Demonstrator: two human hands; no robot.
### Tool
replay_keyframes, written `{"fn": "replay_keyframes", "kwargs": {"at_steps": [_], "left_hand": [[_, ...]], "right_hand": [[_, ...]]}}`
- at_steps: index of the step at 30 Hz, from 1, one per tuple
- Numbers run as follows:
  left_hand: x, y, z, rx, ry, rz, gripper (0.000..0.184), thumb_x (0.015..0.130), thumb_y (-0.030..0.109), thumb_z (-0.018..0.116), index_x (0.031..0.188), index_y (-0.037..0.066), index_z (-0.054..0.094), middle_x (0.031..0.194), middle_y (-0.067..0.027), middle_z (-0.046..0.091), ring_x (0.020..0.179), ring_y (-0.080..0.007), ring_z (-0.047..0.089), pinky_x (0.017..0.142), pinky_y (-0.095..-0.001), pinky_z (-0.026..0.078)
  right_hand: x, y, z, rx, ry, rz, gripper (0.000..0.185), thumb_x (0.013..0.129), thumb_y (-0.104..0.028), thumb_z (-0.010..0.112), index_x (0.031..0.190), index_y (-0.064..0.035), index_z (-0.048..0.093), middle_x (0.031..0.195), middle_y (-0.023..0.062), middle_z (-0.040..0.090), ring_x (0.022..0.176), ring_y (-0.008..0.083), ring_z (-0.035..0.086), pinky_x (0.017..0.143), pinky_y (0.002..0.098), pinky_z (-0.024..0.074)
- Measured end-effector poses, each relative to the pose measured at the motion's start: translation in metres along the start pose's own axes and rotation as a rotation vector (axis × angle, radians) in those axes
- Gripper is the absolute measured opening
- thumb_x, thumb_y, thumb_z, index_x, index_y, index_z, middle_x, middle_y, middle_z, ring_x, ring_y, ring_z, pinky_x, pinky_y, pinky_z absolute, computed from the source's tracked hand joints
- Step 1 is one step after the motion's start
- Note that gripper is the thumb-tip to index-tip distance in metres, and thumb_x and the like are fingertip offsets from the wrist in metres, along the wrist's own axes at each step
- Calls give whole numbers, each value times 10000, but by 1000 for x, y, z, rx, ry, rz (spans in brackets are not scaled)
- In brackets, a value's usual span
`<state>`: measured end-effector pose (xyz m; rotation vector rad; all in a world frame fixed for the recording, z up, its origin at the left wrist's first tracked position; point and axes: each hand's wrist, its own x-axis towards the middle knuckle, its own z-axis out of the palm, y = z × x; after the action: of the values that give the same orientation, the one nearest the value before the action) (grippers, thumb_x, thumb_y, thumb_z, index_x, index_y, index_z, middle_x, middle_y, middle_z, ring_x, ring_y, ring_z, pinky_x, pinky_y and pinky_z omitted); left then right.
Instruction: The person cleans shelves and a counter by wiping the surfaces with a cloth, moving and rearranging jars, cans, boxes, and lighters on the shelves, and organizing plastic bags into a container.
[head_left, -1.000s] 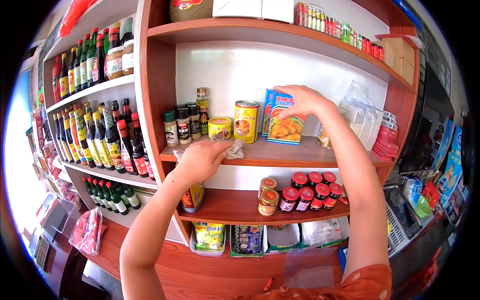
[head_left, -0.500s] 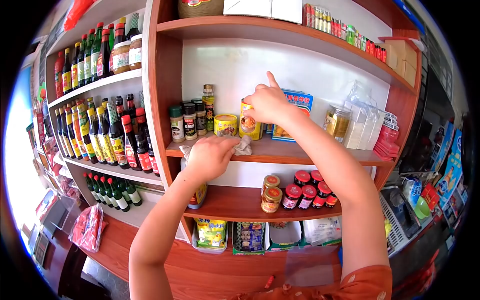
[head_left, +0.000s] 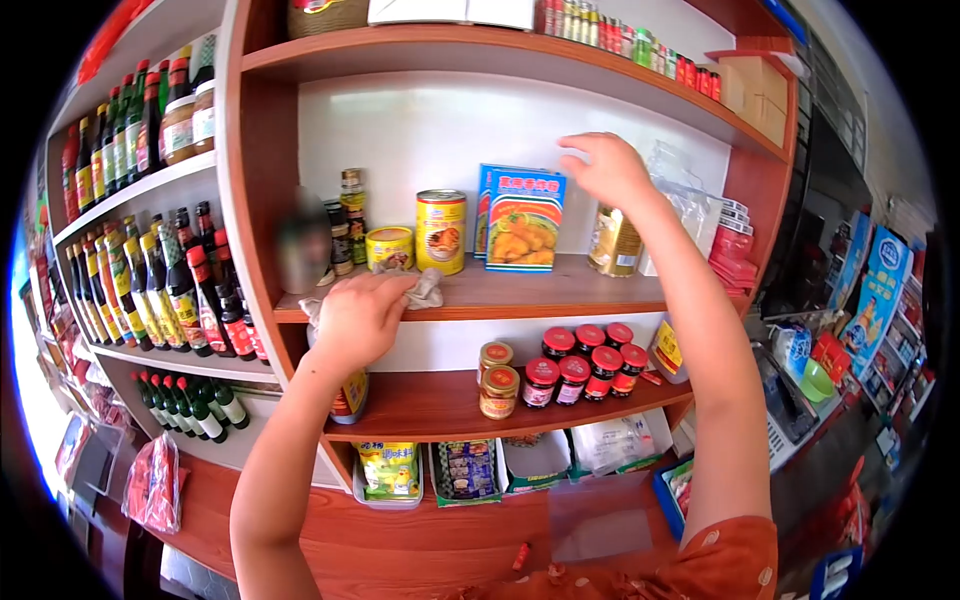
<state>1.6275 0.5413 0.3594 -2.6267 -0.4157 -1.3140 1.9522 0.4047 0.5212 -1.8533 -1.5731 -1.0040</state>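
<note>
My left hand (head_left: pixel 358 315) is closed on a grey-white cloth (head_left: pixel 428 290), pressed to the front edge of the middle shelf (head_left: pixel 530 296). Behind that hand stand a short yellow tin (head_left: pixel 390 248) and a taller yellow can (head_left: pixel 441 232). My right hand (head_left: pixel 610 170) hangs in the air with fingers apart and nothing in them. It is above and right of a blue box (head_left: pixel 523 220) with fried food pictured on it. Below the hand, a gold-coloured jar (head_left: pixel 613 243) is partly covered by my forearm. Seasoning bottles (head_left: pixel 352 210) stand at the shelf's left end.
On the shelf below are several red-lidded jars (head_left: pixel 572 380) and two gold-lidded jars (head_left: pixel 498 390). Rows of sauce bottles (head_left: pixel 180 285) fill the left rack. Clear bags and white packs (head_left: pixel 690 215) stand to the right. Trays of packets (head_left: pixel 467 470) line the bottom.
My right hand has let go of the tall yellow can and moved right, past the blue box. The can stays upright on the shelf. My left hand stays on the cloth, and the view has shifted right.
</note>
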Motion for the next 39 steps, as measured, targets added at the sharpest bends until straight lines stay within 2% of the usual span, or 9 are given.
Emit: {"fn": "replay_keyframes", "kwargs": {"at_steps": [6, 10, 15, 23, 26, 27, 31, 34, 39], "left_hand": [[4, 4, 1, -8, 17, -10, 230, 871, 136, 600, 1086, 105, 677, 979, -99, 707, 923, -310, 648, 836, -441, 499], [10, 18, 1, -15, -43, -56, 230, 884, 152, 586, 1091, 117, 680, 1002, -100, 702, 957, -309, 641, 851, -439, 495], [26, 48, 27, -93, -55, 50, 226, 894, 183, 589, 1091, 119, 681, 999, -109, 704, 945, -324, 654, 829, -451, 508], [78, 126, 78, -172, -278, 72, 306, 957, 264, 529, 1218, 142, 631, 1090, -142, 682, 1008, -351, 635, 858, -453, 506], [100, 157, 88, -145, -448, -3, 341, 978, 295, 471, 1245, 139, 614, 1116, -148, 676, 1024, -354, 633, 873, -461, 502], [110, 165, 95, -141, -493, 3, 377, 986, 305, 435, 1276, 128, 599, 1147, -171, 664, 1037, -369, 627, 887, -470, 496], [151, 189, 129, -139, -611, -8, 436, 993, 307, 411, 1350, 97, 549, 1213, -207, 635, 1102, -385, 602, 949, -465, 472], [188, 191, 175, -133, -668, -39, 460, 997, 313, 377, 1367, 89, 534, 1268, -208, 612, 1170, -378, 576, 1016, -447, 436], [227, 181, 243, -71, -672, -44, 447, 987, 274, 362, 1347, 85, 548, 1326, -190, 586, 1223, -354, 558, 1047, -426, 427]], "right_hand": [[-41, 55, -4, -277, -379, 326, 424, 893, -455, 586, 1125, -124, 712, 1110, 155, 696, 1054, 330, 644, 929, 434, 508], [-58, 62, 7, -81, -184, 209, 483, 870, -526, 595, 1110, -125, 716, 1089, 171, 696, 1036, 362, 649, 909, 438, 511], [-63, 62, 12, 356, -215, 360, 581, 699, -439, 827, 1147, -138, 614, 1083, 160, 685, 1024, 309, 652, 890, 395, 500], [-99, 61, -6, 391, 109, 368, 617, 626, -376, 825, 1119, -90, 588, 1099, 190, 622, 1058, 348, 592, 917, 410, 471], [-150, 73, -41, 499, 371, 249, 589, 679, -174, 837, 1176, -41, 549, 1160, 124, 595, 1085, 225, 581, 939, 355, 470], [-173, 69, -60, 648, 384, 326, 614, 645, -252, 842, 1160, -60, 569, 1164, 148, 581, 1117, 295, 561, 976, 390, 443], [-286, 50, -104, 901, 421, 397, 644, 640, -94, 834, 1200, -69, 518, 1230, 91, 539, 1151, 222, 534, 969, 376, 467], [-374, 40, -108, 926, 365, 523, 698, 554, -190, 874, 1160, -89, 542, 1325, 133, 503, 1248, 274, 481, 1077, 404, 355], [-490, 25, -91, 853, 166, 794, 627, 569, -176, 884, 1094, -96, 551, 1277, 142, 510, 1226, 301, 489, 1043, 409, 377]]}}
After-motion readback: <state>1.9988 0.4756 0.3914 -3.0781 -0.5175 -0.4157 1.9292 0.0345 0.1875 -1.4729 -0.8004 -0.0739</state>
